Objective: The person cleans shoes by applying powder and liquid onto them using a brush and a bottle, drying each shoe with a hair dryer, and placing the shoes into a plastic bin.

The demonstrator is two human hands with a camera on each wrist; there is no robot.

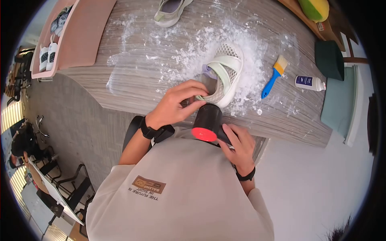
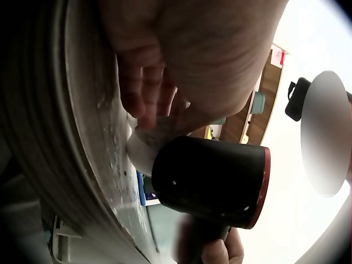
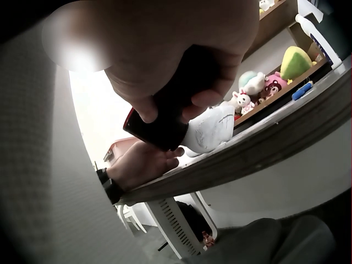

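Note:
A white-and-green mesh shoe (image 1: 230, 72) lies on the table amid white foam or powder, its heel toward the person. The left hand (image 1: 177, 105) pinches the heel rim between thumb and fingers. In the right hand (image 1: 240, 148) is the handle of a black hair dryer (image 1: 209, 116) with a red rear end, its barrel right at the shoe's heel. The left wrist view shows the dryer (image 2: 209, 179) beside the left hand (image 2: 187, 66). In the right wrist view, the right hand (image 3: 181, 60) grips the dryer above the shoe (image 3: 210, 129).
A second shoe (image 1: 171, 12) stands at the table's far edge. To the right lie a blue-handled brush (image 1: 274, 76) and a white-and-purple bottle (image 1: 309, 83). A pink rack (image 1: 80, 38) with shoes is at the left, a dark green container (image 1: 329, 60) at the right.

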